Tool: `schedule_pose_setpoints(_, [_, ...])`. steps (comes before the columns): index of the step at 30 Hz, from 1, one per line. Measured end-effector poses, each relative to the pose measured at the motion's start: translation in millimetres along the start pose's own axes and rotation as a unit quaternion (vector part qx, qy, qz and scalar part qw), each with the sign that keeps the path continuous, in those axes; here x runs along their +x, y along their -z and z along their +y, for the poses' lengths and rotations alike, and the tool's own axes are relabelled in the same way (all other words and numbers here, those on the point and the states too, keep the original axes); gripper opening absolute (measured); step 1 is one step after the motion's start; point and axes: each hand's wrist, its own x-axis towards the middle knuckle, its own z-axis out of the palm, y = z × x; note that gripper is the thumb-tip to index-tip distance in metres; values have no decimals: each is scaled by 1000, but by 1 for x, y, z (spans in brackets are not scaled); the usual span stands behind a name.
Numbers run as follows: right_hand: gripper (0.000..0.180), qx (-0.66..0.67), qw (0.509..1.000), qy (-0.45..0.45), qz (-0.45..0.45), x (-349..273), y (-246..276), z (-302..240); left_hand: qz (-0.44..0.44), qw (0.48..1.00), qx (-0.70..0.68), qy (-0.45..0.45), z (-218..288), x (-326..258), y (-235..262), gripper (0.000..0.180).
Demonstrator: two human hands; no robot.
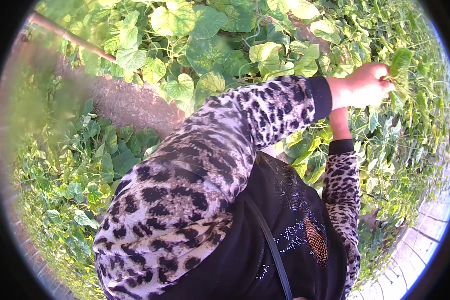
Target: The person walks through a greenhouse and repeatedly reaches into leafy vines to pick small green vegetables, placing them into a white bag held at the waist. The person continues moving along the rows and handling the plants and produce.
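My left arm, in a leopard-print sleeve, reaches across to the upper right. My left hand [362, 86] is closed among the vines, its fingertips pinched at the base of a green leaf [400, 64]. Sunlight washes out part of the hand. Below it, my right hand [340, 122] comes up from the right side; only its wrist and lower part show. The left hand covers its fingers, so what they hold cannot be made out. Broad leaves, some green and some yellowing, surround both hands.
Leafy climbing plants [205, 55] fill the top and right. A strip of bare soil [135, 102] lies at upper left, with a thin pole [72, 37] slanting above it. More low foliage [92, 167] grows at left. A dark strap [270, 240] crosses my black top.
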Motion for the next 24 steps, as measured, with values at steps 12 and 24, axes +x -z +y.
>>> schedule_pose_setpoints(12, [27, 69, 967, -226, 100, -110, 47, 89, 46, 963, -58, 261, -166, -85, 87, 34])
schedule_pose_setpoints(24, [45, 242, 932, 75, 260, -73, 144, -114, -51, 969, -48, 236, -154, -83, 55, 29])
